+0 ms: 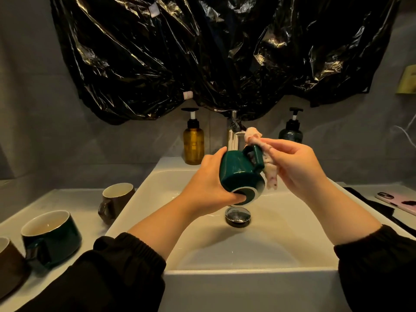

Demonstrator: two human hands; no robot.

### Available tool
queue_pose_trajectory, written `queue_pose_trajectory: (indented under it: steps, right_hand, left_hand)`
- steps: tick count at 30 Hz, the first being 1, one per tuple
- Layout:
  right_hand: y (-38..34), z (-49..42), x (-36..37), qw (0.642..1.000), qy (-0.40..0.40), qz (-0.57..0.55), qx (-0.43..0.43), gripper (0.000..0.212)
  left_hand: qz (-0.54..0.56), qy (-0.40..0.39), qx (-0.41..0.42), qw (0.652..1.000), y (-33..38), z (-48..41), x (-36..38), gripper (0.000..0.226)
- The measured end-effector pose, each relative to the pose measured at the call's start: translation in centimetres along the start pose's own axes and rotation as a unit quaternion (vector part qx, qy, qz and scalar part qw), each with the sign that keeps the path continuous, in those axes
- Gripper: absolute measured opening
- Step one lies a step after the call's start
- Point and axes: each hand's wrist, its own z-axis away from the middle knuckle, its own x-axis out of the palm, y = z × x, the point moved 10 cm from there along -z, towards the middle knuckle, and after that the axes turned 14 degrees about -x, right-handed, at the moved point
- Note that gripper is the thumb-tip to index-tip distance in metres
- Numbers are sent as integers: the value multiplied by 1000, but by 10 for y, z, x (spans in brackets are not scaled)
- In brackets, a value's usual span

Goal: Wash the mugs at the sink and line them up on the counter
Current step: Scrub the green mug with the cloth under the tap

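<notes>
The left hand (209,188) grips the green mug (238,172), tipped base-forward over the sink (247,272). The right hand (299,167) pinches a cloth (271,176) at its handle. This mug seems mid-wash. Three other mugs (51,235) stand on the counter (67,199) at left; washed or not, I cannot tell.

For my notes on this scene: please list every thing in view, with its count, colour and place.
held mug: 1, dark green, tipped over the sink
cloth: 1, pale, spotted, against the held mug's handle
brown mugs: 2, brown, counter left of sink
counter mug: 1, dark green, between the brown mugs
sink: 1, white, centre
tap: 1, chrome, behind the sink
pump bottles: 2, one amber, one dark, beside the tap
drain plug: 1, chrome, sink bottom
plastic sheet: 1, black, on the wall
phone: 1, pink with black patches, right counter
left hand: 1, grips held mug
right hand: 1, holds cloth
</notes>
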Motion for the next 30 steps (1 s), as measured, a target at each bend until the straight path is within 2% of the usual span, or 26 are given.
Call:
queue_pose_trajectory:
  steps: [3, 8, 11, 16, 18, 21, 23, 25, 27, 30]
  right_hand:
    - [7, 3, -7, 998, 10, -30, 54, 23]
    - [9, 8, 8, 994, -83, 18, 67, 18]
    - [9, 12, 17, 987, -137, 4, 89, 12]
    - [19, 27, 29, 958, -233, -32, 164, 42]
    - [22, 28, 28, 960, -222, -18, 168, 35]
    - [20, 15, 11, 986, -105, 53, 121, 9]
    - [13, 9, 0, 993, -39, 73, 79, 9]
    - [7, 8, -2, 995, -22, 77, 58, 7]
    - [8, 10, 8, 994, -76, 40, 68, 11]
    - [8, 26, 36, 963, -240, -43, 111, 33]
  left_hand:
    - [-2, 54, 31, 998, 6, 2, -14, 112]
    - [-83, 74, 113, 987, 17, 9, -14, 110]
    - [-103, 73, 132, 983, 18, 12, -13, 110]
    - [-100, 92, 131, 982, 16, 11, -18, 107]
    - [-99, 92, 129, 982, 16, 11, -19, 107]
    - [-107, 76, 146, 981, 20, 11, -13, 107]
    - [-122, 67, 157, 978, 22, 12, -5, 108]
    - [-108, 62, 148, 981, 22, 11, -4, 108]
    - [-68, 67, 125, 988, 17, 8, -10, 108]
    - [-25, 82, 89, 992, 7, 4, -22, 109]
